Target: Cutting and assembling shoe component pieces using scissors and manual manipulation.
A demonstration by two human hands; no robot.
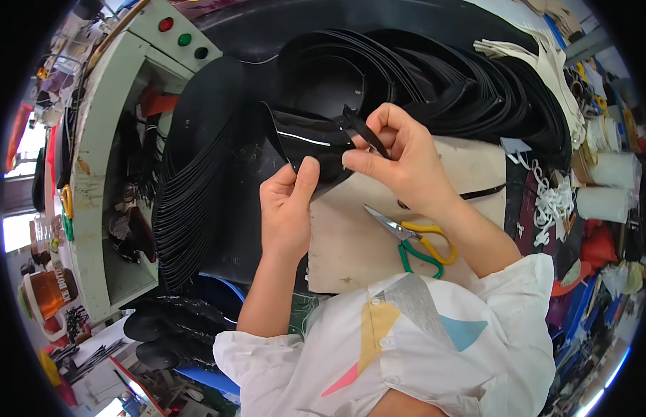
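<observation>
Between my two hands, above the work surface, is a glossy black shoe upper with curved edges (302, 133). My left hand (285, 205) pinches its lower left edge between thumb and fingers. At its right end, my right hand (399, 158) grips it by a narrow black strap, thumb against the bent fingers. Below my right forearm, scissors (421, 244) with one yellow and one green handle lie on a beige board (344, 247). A thin black strip (484, 192) lies on the board too, partly hidden by that forearm.
Overlapping black uppers (434, 83) fill the far side. Fanned black sole-shaped pieces (191, 174) lie at left, beside a pale green cabinet (94, 187) with buttons. White cords (552, 198) and pale fabric strips (545, 59) are at right.
</observation>
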